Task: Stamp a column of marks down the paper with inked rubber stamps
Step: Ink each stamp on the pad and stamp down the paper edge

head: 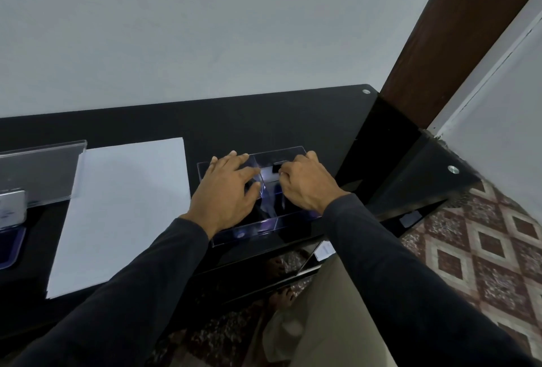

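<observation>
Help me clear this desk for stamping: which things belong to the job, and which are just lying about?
For the job:
- white paper
- clear divided box, both hands in it
- black stamp at the right hand
- blue ink pad, probably

Just lying about:
- clear acrylic stand
- small white card on the shelf below

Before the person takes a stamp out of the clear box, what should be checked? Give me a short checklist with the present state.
1. Paper lies flat on the table: ok.
2. Paper has no marks yet: ok.
3. Left hand steadies the clear box: ok.
4. Right hand grips a stamp: cannot tell.
5. Ink pad open and within reach: cannot tell.
</observation>
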The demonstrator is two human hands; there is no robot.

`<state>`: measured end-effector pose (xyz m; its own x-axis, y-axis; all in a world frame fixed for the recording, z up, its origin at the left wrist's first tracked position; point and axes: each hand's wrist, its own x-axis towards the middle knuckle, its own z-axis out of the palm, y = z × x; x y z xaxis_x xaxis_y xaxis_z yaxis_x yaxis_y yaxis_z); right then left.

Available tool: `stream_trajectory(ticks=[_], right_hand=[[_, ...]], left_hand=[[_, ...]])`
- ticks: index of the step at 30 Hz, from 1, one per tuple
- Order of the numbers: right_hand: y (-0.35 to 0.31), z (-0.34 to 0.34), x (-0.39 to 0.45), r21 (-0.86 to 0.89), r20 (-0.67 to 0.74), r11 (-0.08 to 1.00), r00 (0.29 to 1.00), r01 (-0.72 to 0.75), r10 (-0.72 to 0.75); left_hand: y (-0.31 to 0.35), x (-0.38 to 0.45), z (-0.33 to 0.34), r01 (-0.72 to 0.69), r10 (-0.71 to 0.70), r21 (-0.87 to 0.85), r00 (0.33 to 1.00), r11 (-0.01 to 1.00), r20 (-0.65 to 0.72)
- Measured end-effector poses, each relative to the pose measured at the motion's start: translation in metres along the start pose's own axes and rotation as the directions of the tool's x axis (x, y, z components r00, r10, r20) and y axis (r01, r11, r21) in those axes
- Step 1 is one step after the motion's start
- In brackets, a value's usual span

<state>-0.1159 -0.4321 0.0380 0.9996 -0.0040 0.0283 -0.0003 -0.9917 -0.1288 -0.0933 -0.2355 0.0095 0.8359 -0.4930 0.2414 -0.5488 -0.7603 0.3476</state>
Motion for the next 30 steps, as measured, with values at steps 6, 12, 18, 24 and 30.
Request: stream_trajectory(ticks=[6, 12, 18, 24, 30], right_hand=[[-0.002, -0.007, 0.011, 0.025, 0.180, 0.997, 0.981, -0.073, 0.068], [-0.006, -0.010, 0.017, 0.006, 0.247, 0.994, 0.964, -0.107, 0.102], [-0.003, -0.006, 0.017, 0.059, 0.145, 0.994, 0.986, -0.095, 0.085], [-0.003, -0.004, 0.015, 0.154, -0.027, 0.986, 0.997, -0.061, 0.066], [-0.005, -0.003, 0.012, 0.251, -0.140, 0.967, 0.986, -0.049, 0.086]], left_hand=[[-0.003, 0.001, 0.004, 0.009, -0.010, -0.021, 1.000, 1.000, -0.028], [-0.004, 0.000, 0.004, 0.006, -0.007, -0.030, 0.999, 1.000, -0.031], [-0.005, 0.000, 0.004, 0.008, -0.008, -0.028, 1.000, 1.000, -0.025], [-0.003, 0.001, 0.002, 0.014, -0.015, -0.032, 1.000, 0.999, -0.013], [-0.004, 0.001, 0.002, 0.013, -0.013, -0.022, 1.000, 1.000, 0.000]])
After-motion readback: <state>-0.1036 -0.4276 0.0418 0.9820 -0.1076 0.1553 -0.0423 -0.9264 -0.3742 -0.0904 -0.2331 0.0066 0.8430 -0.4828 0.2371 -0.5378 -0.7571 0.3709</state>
